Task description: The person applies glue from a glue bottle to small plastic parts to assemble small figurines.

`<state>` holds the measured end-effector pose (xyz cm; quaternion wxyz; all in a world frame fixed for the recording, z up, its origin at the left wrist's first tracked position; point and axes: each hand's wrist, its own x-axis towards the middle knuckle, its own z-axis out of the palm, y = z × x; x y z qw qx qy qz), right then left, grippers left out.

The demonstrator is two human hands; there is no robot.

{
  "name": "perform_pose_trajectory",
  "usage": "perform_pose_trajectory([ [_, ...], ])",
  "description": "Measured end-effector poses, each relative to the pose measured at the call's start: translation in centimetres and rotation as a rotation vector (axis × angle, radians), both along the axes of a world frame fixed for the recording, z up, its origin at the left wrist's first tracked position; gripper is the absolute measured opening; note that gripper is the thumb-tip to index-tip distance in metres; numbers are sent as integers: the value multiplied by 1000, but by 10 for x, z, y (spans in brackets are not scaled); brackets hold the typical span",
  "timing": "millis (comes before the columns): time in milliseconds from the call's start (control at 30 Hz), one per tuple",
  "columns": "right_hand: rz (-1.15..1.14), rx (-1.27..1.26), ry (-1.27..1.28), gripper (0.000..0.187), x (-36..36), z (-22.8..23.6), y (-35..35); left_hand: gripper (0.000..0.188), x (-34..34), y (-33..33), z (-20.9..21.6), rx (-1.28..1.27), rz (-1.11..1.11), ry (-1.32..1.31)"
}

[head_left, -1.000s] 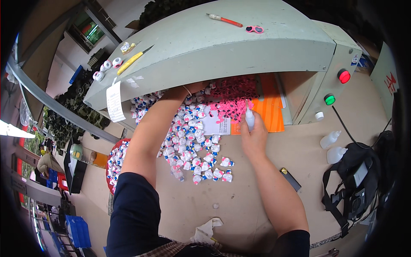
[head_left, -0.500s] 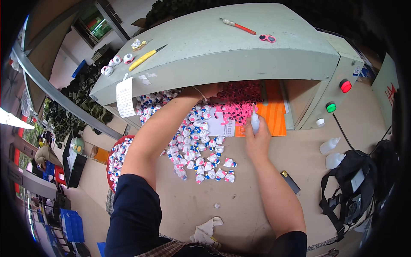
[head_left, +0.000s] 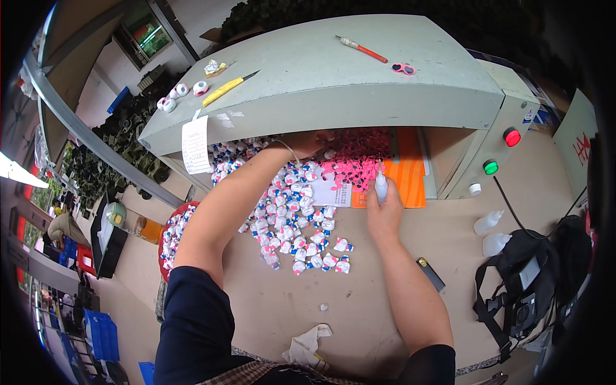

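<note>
My right hand (head_left: 386, 208) is wrapped round a small translucent squeeze bottle (head_left: 381, 187), its narrow nozzle pointing away from me. The nozzle tip is beside a heap of tiny pink sunglasses with dark lenses (head_left: 356, 168). My left hand (head_left: 307, 144) reaches under the grey-green metal hood (head_left: 321, 106), a thin band round its wrist. Its fingers are bent together in shade, and what they hold cannot be made out. A small white piece (head_left: 329, 154) shows just beneath them. Many small white, blue and pink figures (head_left: 298, 221) are spread below and left of that hand.
On the hood lie a yellow-handled knife (head_left: 224, 91), a red pen-like tool (head_left: 362, 49), one pair of pink sunglasses (head_left: 403, 68) and several white round pieces. A red basin (head_left: 168, 256) of figures stands left. Two bottles (head_left: 493, 232), a black bag (head_left: 523, 289) and a lighter-like object (head_left: 431, 274) are right.
The view has shifted slightly, with the hood lower in the picture. My left hand has shifted slightly under it, and a white piece now shows below its fingers. My right hand still grips the bottle.
</note>
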<state>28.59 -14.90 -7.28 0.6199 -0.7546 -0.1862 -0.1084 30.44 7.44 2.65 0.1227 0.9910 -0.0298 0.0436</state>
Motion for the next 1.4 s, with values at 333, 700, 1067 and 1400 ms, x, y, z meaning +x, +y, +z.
perform_pose_trajectory([
  [333,127,153,124,24,-7,10,-3,19,-17,-1,-23,144,-216,-54],
  [700,100,171,108,27,-9,3,-4,22,-45,-7,-10,-388,59,-307],
  [1067,368,-561,93,29,-58,39,-24,31,-235,-63,12,-1825,507,-42],
  [1400,448,-295,-52,34,-93,62,-38,35,-278,-124,-57,-1405,351,266],
])
